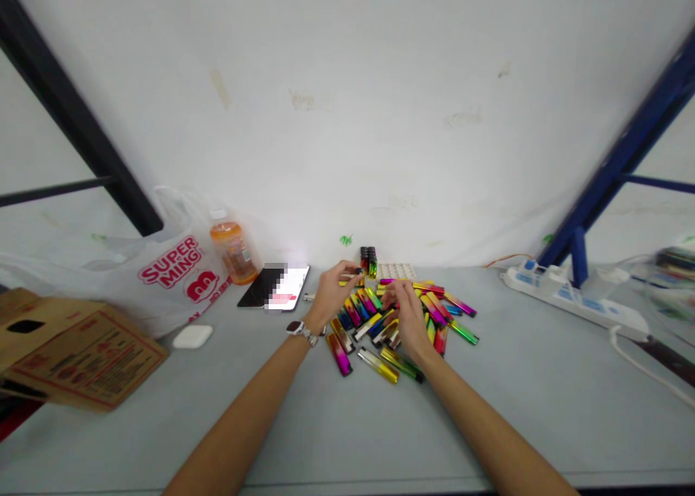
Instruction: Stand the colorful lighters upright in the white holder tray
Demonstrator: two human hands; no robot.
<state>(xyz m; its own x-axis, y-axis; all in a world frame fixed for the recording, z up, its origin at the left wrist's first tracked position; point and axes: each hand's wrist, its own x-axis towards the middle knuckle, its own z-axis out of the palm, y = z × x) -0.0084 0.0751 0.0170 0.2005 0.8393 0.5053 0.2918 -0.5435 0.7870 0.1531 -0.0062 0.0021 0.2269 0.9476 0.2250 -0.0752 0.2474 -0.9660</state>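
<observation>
My left hand [329, 293], with a watch on its wrist, is at the back left of a heap of shiny multicoloured lighters [374, 326]. Its thumb and fingers are closed on a lighter [359, 271] whose dark top shows between the fingertips. My right hand [407, 311] hovers over the right side of the heap, its fingers loosely bent and apart, with no held thing visible. Behind the heap, several lighters [369, 261] stand upright with black tops, beside a cream tray [396, 271] with rows of cells.
Left of the heap lie a tablet [282, 287] and a white case [192, 336]. Farther left are an orange drink bottle [233, 248], a plastic bag [163, 279] and a cardboard box [81, 351]. A power strip [575, 300] with cables lies right, by a blue post [613, 156].
</observation>
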